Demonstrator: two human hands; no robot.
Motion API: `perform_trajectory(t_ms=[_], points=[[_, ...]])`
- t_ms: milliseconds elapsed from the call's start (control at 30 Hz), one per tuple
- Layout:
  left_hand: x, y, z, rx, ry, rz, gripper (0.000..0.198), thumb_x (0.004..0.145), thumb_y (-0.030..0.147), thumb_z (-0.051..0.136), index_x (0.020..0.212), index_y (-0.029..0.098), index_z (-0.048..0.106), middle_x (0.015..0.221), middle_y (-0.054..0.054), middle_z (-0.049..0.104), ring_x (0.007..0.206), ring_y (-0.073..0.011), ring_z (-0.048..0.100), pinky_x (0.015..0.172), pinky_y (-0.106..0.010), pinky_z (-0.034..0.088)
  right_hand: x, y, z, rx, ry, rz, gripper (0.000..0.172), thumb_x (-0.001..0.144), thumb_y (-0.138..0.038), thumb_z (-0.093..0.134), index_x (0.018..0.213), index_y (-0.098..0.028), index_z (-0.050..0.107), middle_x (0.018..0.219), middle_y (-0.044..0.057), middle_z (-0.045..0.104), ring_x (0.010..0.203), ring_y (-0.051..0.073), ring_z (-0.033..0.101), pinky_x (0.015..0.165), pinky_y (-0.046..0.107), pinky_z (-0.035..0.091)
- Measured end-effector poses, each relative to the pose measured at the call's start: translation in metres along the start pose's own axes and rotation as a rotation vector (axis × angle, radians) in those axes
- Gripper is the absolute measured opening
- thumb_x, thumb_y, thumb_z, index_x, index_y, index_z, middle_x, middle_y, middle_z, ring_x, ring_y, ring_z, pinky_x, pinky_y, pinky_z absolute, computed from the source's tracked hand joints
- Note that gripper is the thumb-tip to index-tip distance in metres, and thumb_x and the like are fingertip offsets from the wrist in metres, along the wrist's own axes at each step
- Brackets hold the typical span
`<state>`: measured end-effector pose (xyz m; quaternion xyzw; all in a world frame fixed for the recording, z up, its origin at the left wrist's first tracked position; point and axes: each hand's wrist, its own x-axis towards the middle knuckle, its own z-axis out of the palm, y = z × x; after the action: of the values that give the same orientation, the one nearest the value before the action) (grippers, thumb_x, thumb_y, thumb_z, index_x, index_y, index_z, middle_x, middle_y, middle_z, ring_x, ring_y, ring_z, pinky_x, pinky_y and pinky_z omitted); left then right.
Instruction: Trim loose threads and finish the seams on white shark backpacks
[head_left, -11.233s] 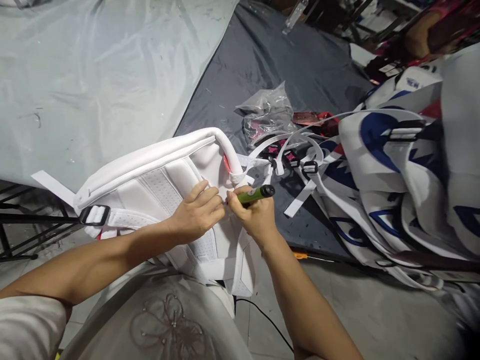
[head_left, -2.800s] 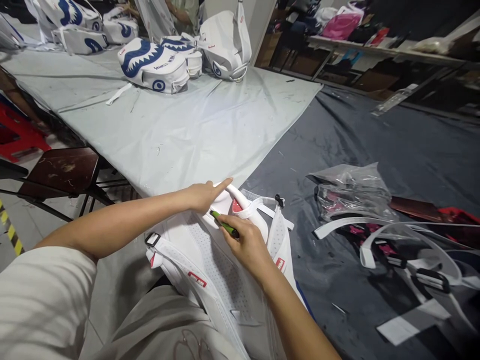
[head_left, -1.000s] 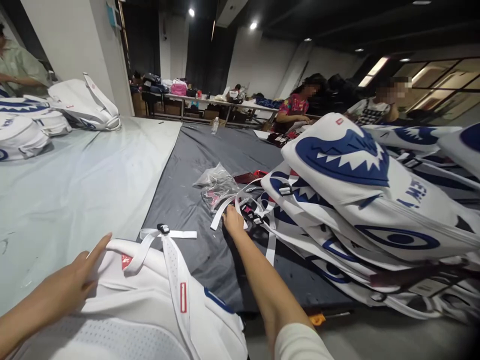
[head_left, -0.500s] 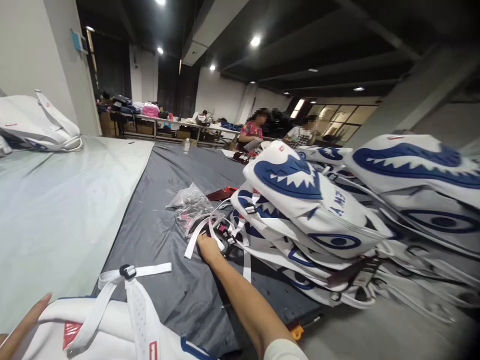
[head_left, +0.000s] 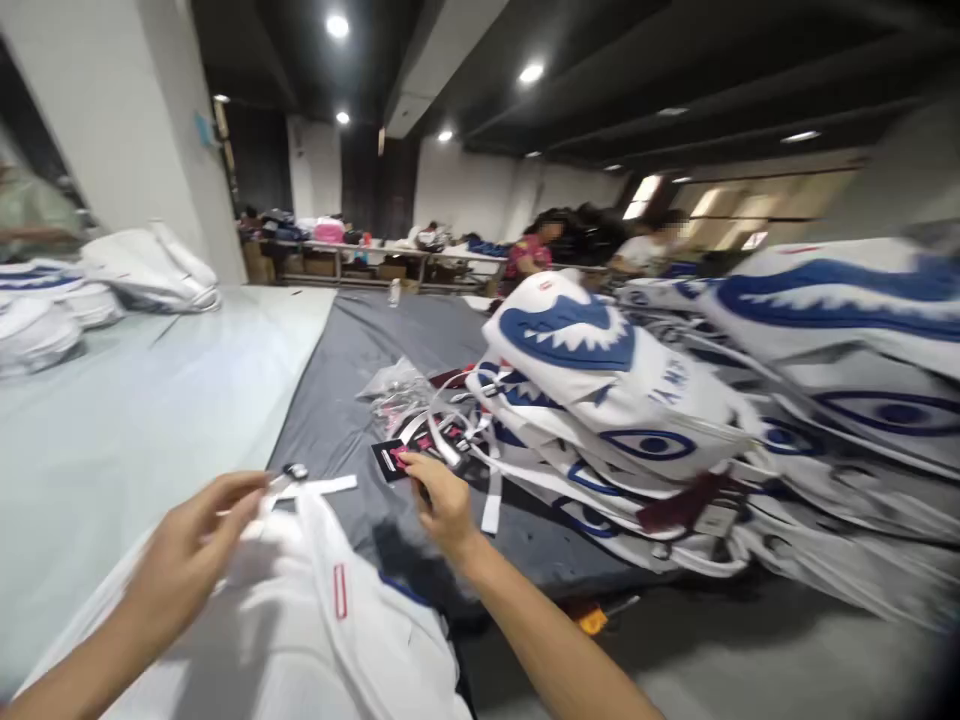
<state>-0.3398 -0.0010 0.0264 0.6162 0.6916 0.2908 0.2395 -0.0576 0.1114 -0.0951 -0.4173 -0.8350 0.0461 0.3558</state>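
Observation:
A white backpack lies in front of me, with a shoulder strap bearing a small red-outlined label. At its top, my left hand pinches a white webbing strap beside a black buckle. Between the fingertips of my right hand is a black hang tag with a pink figure on it. That hand is over the grey cloth, close to several similar tags and a clear plastic bag.
To the right rises a stack of white backpacks with blue shark mouths and eyes; more backpacks stand beyond. An orange-handled tool lies near the table edge. More white bags sit far left. Two people are in the background.
My right hand has drawn a black hang tag out from the pile. My left hand has come up from the backpack's side to its top strap. The view has shifted slightly left.

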Motion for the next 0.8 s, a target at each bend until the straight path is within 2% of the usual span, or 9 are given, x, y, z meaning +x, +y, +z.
perform_trajectory(t_ms=[100,167,267,333,433,567,667,733,800], points=[[0.004,0.03,0.053,-0.512,-0.336,-0.137,0.056,0.077,0.07,0.059,0.099,0.02,0.064,0.092,-0.007,0.073,0.079,-0.0212,0.069,0.061,-0.028,0.052,-0.025,-0.041,-0.023,0.267,0.211,-0.466,0.033,0.09,-0.003,0.047,0.116,-0.017,0.06,0.119,0.016,0.071,0.118,0.02,0.065,0.095,0.035,0.057],[0.006,0.036,0.078,-0.669,-0.279,-0.083,0.045,0.073,0.059,0.071,0.086,0.017,0.061,0.075,-0.002,0.067,0.065,-0.0144,0.063,0.056,-0.023,0.048,-0.038,-0.056,-0.036,0.343,0.217,-0.559,0.04,0.091,-0.003,0.049,0.127,-0.018,0.057,0.127,0.017,0.067,0.122,0.022,0.063,0.093,0.036,0.058],[-0.006,0.032,0.096,-0.699,-0.024,0.075,0.027,0.079,0.041,0.072,0.078,0.017,0.06,0.07,0.001,0.064,0.065,-0.0109,0.061,0.058,-0.02,0.048,-0.05,-0.069,-0.048,0.446,0.212,-0.211,0.037,0.094,-0.009,0.051,0.129,-0.021,0.057,0.132,0.016,0.065,0.113,0.021,0.068,0.089,0.033,0.06],[-0.02,0.028,0.101,-0.669,0.044,0.144,0.02,0.084,0.034,0.069,0.079,0.017,0.061,0.071,0.001,0.066,0.067,-0.0114,0.064,0.062,-0.021,0.05,-0.051,-0.074,-0.05,0.53,0.181,0.011,0.026,0.095,-0.014,0.056,0.118,-0.022,0.061,0.111,0.009,0.073,0.092,0.017,0.073,0.077,0.026,0.059],[-0.038,0.019,0.106,-0.52,0.109,0.308,0.012,0.088,0.028,0.067,0.083,0.017,0.065,0.076,-0.001,0.071,0.07,-0.0126,0.067,0.066,-0.023,0.053,-0.048,-0.083,-0.045,0.484,0.088,-0.02,0.009,0.094,-0.017,0.058,0.097,-0.021,0.064,0.08,0.0,0.07,0.069,0.013,0.067,0.063,0.022,0.052],[-0.053,0.0,0.101,-0.286,0.217,0.556,0.004,0.091,0.019,0.064,0.094,0.018,0.066,0.089,-0.004,0.075,0.08,-0.0133,0.071,0.071,-0.022,0.055,-0.04,-0.09,-0.033,0.374,0.018,-0.125,0.01,0.095,-0.015,0.054,0.091,-0.019,0.063,0.077,0.0,0.066,0.067,0.013,0.062,0.063,0.023,0.045],[-0.062,-0.029,0.077,-0.154,0.343,0.464,0.018,0.094,0.022,0.06,0.112,0.021,0.063,0.098,-0.004,0.074,0.089,-0.0142,0.071,0.081,-0.025,0.056,-0.026,-0.094,-0.023,0.402,-0.014,-0.151,0.01,0.094,-0.014,0.054,0.094,-0.019,0.062,0.08,0.0,0.067,0.069,0.012,0.063,0.065,0.022,0.044],[-0.069,-0.057,0.054,0.041,0.503,0.381,0.028,0.095,0.028,0.059,0.123,0.021,0.059,0.117,-0.009,0.07,0.112,-0.0212,0.065,0.099,-0.037,0.052,-0.011,-0.101,-0.012,0.401,-0.029,-0.143,0.011,0.093,-0.013,0.053,0.095,-0.019,0.062,0.082,0.001,0.069,0.071,0.013,0.065,0.067,0.022,0.044],[-0.078,-0.089,0.034,0.305,0.59,0.236,0.04,0.094,0.039,0.06,0.13,0.021,0.057,0.14,-0.015,0.056,0.135,-0.0325,0.048,0.111,-0.054,0.04,0.007,-0.114,0.004,0.349,-0.149,-0.149,0.014,0.091,-0.011,0.053,0.095,-0.019,0.064,0.084,0.001,0.071,0.074,0.015,0.066,0.066,0.023,0.042]])
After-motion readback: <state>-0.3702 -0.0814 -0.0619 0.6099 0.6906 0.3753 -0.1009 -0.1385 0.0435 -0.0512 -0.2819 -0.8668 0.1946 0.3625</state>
